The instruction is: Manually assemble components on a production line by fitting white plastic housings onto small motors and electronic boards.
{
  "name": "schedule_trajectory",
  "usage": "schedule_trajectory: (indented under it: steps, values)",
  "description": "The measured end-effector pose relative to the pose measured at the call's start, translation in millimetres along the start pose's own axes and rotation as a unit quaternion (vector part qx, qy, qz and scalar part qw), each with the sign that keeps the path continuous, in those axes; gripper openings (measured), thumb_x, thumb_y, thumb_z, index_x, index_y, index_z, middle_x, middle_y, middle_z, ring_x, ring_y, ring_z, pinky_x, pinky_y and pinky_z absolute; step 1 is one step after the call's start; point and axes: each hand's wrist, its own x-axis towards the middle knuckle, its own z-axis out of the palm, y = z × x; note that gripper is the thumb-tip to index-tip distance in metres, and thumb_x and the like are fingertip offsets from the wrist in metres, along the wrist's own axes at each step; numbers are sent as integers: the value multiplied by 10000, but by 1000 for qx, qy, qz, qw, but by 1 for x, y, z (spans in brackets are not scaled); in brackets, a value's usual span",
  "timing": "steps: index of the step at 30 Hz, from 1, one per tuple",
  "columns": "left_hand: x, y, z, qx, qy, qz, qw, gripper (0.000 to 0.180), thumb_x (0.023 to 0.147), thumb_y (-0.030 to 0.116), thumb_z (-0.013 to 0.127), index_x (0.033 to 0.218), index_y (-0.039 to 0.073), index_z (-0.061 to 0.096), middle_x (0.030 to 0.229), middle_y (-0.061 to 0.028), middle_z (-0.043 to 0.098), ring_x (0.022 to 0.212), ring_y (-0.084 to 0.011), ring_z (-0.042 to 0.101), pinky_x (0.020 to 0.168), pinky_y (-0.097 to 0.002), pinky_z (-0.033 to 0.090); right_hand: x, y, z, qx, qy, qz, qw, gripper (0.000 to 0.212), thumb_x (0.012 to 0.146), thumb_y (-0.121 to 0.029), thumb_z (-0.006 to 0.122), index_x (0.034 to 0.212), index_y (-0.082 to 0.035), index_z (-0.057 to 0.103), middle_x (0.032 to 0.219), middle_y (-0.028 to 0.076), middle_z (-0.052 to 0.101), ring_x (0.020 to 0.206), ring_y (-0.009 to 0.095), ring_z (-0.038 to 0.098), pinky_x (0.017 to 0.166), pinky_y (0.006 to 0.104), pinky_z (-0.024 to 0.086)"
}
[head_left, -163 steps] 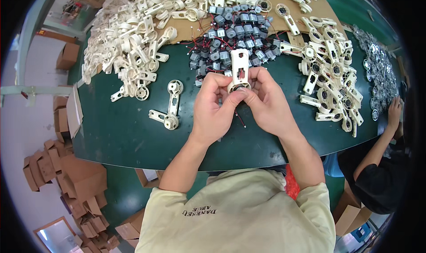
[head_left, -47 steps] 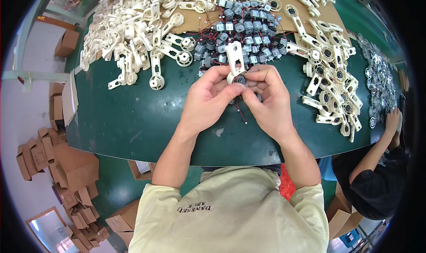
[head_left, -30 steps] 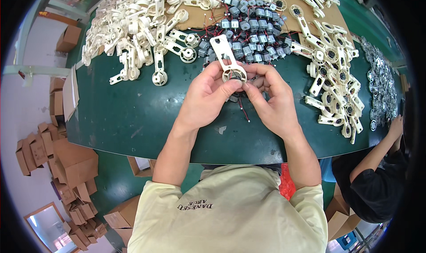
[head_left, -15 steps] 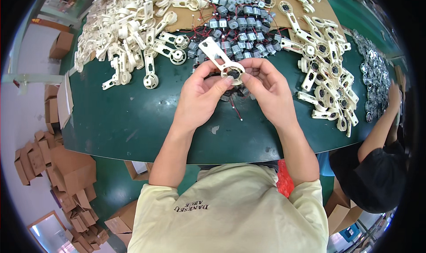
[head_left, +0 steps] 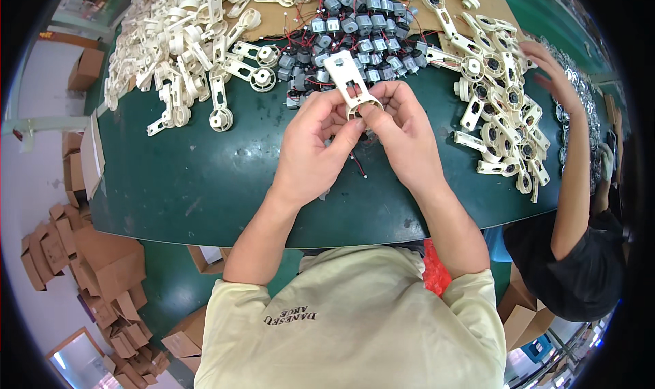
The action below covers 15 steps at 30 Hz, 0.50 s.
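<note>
Between both hands is a cream plastic housing [head_left: 346, 75], its slotted arm pointing away and its round end toward me. My left hand [head_left: 319, 140] grips the round end from the left, fingers curled beneath. From the right, my right hand [head_left: 399, 126] holds it too, the thumb pressed into the ring. That thumb hides most of the ring's inside. Below the hands a short dark red lead [head_left: 359, 165] with a small white plug shows; where it starts is hidden. Just beyond lie several small grey motors [head_left: 364, 26] with red and black wires.
A big heap of cream housings [head_left: 184, 44] covers the far left. More housings, with black centres [head_left: 492, 64], lie right. Clear ring-like parts [head_left: 580, 82] line the right edge, beside a co-worker's arm [head_left: 572, 164]. Cardboard boxes [head_left: 109, 259] stand left of the green table [head_left: 184, 184].
The housing has tilted more upright, and my right thumb has moved into its ring, covering the black centre seen before. The co-worker's arm has reached over to the right-hand housings.
</note>
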Motion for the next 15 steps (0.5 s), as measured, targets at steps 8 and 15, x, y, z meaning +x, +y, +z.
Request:
schedule_trajectory:
  steps: [8, 15]
  values:
    - [1, -2, 2, 69, 21, 49, 996, 275, 846, -43, 653, 1115, -3, 611, 970, -50, 551, 796, -105, 608, 699, -242, 524, 2, 6, -1, -13, -12, -18, 1000, 204, 924, -88, 593, 1076, 12, 502, 934, 55, 600, 829, 73, 578, 719, 232, 498]
    - [0, 7, 2, 71, 30, 34, 996, 281, 861, -19, 656, 1129, -25, 574, 950, -48, 597, 793, -104, 601, 715, -245, 509, 6, -2, -6, 27, -57, 19, 998, 230, 936, -76, 593, 1122, 37, 520, 961, 67, 616, 869, 89, 597, 776, 252, 511]
